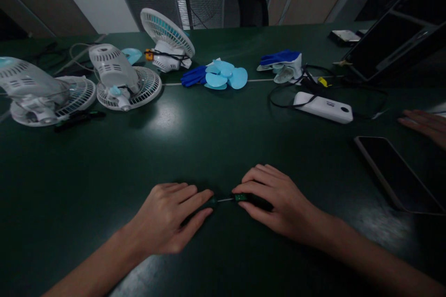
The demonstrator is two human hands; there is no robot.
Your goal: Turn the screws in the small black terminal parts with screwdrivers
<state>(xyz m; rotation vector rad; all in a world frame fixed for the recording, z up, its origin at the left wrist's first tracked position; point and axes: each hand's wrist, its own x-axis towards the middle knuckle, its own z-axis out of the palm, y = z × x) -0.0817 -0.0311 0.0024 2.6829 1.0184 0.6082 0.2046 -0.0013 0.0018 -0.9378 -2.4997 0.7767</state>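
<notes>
My left hand (177,216) is closed around the dark handle of a screwdriver (225,200) near the front middle of the table. Its thin metal shaft shows across the short gap between my hands. At the shaft's other end, my right hand (270,197) pinches a small black-and-green piece (240,197) between thumb and fingers. Most of that piece is hidden under the palm, so I cannot tell its kind. Both hands rest low at the dark green tabletop (209,148).
White fans (118,74) stand and lie at the back left, with a dark tool (78,119) before them. Blue fan blades (226,74), gloves (282,64), a white power bank (324,107) with a cable, and a phone (397,171) lie around. Another person's hand (425,125) is at right.
</notes>
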